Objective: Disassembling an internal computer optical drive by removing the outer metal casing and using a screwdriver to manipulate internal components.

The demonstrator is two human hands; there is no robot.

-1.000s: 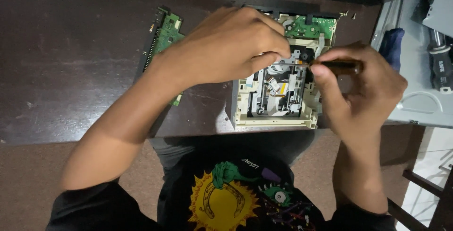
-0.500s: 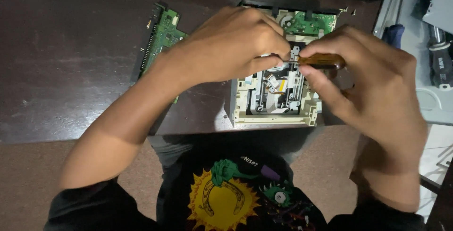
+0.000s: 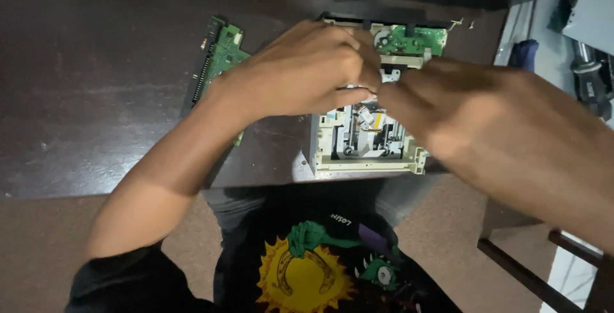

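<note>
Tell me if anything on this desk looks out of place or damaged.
The beige drive mechanism lies opened up, its insides bare, under both the left hand and right hand. A loose green circuit board lies apart on the dark table. Nothing looks spilled.

Right hand (image 3: 473, 118) motion-blurred, its grip and the drive (image 3: 368, 140) middle hidden.

Dark table (image 3: 96, 95) bears opened drive (image 3: 364, 150), circuit board (image 3: 220, 54).
</note>
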